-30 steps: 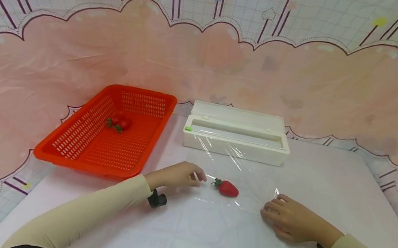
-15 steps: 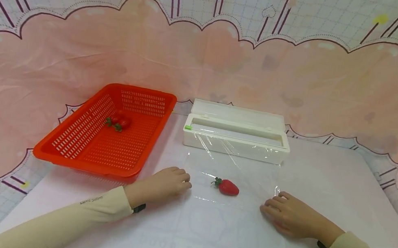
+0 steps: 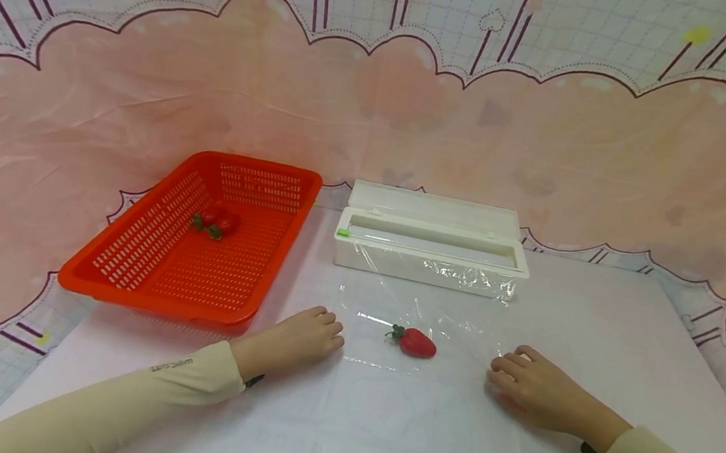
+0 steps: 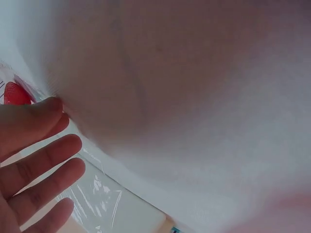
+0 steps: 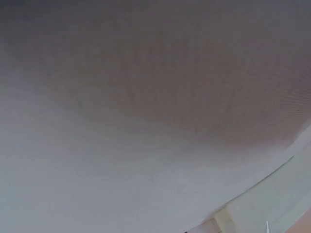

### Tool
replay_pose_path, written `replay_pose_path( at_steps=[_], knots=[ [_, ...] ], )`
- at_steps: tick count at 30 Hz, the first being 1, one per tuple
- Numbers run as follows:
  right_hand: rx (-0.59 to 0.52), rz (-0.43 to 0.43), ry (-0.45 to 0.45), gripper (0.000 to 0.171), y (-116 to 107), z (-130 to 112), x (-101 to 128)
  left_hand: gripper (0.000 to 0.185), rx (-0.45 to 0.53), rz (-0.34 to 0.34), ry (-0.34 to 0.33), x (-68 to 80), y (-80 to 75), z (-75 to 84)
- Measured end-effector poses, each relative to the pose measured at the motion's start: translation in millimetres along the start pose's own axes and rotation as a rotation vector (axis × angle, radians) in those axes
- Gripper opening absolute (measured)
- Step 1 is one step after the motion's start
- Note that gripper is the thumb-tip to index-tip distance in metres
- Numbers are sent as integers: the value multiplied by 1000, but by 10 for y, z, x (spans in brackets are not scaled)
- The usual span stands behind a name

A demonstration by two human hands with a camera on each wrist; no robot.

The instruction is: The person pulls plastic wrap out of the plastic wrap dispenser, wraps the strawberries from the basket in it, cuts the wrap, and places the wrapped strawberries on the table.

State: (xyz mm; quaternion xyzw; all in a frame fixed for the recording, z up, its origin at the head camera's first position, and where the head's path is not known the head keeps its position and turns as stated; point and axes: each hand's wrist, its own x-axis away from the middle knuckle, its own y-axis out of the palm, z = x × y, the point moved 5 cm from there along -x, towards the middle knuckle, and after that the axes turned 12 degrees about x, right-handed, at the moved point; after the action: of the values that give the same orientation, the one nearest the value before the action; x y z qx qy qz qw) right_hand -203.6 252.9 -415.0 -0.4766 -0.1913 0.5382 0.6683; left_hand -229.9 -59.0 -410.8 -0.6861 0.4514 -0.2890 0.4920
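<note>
A red strawberry (image 3: 417,342) with green leaves lies on a thin sheet of clear cling film (image 3: 367,309), which spreads forward from a white cling film dispenser (image 3: 425,269). My left hand (image 3: 296,340) is low over the table beside the film's left edge, its fingers (image 4: 48,155) extended and spread in the left wrist view, with nothing between them. To the right of the film is my right hand (image 3: 542,389), with loosely bent fingers and nothing visible in them. The right wrist view shows only shadowed white cloth and part of the dispenser (image 5: 272,199).
A red plastic basket (image 3: 270,276) with several small red fruits (image 3: 222,223) stands at the left. The dispenser's lid (image 3: 432,210) is raised at the back. White cloth (image 3: 601,321) covers the table, and a printed curtain (image 3: 414,128) hangs behind.
My left hand has drawn back leftward from the strawberry. My right hand has shifted slightly right, away from the film's corner. The film now lies slack and wrinkled near the dispenser.
</note>
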Motion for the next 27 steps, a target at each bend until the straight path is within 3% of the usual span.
replay_pose_path(
  at_steps=[3,6,10,14,20,27],
  knots=[
    [24,25,-3,38,6,-8,-26,8,7,13,-24,-10,8,-9],
    [18,50,13,37,-2,-2,-54,10,35,55,-101,-18,-16,-36],
    [-42,53,89,4,-30,49,-90,10,107,156,-240,-23,-97,-91],
    [-63,60,185,31,-52,133,-120,9,174,222,-370,-34,-153,-147],
    [-52,73,263,28,-88,248,-159,6,223,169,-540,-70,-127,-218],
    [-54,-58,351,19,-37,331,-218,8,243,105,-642,-142,-56,-256]
  ],
)
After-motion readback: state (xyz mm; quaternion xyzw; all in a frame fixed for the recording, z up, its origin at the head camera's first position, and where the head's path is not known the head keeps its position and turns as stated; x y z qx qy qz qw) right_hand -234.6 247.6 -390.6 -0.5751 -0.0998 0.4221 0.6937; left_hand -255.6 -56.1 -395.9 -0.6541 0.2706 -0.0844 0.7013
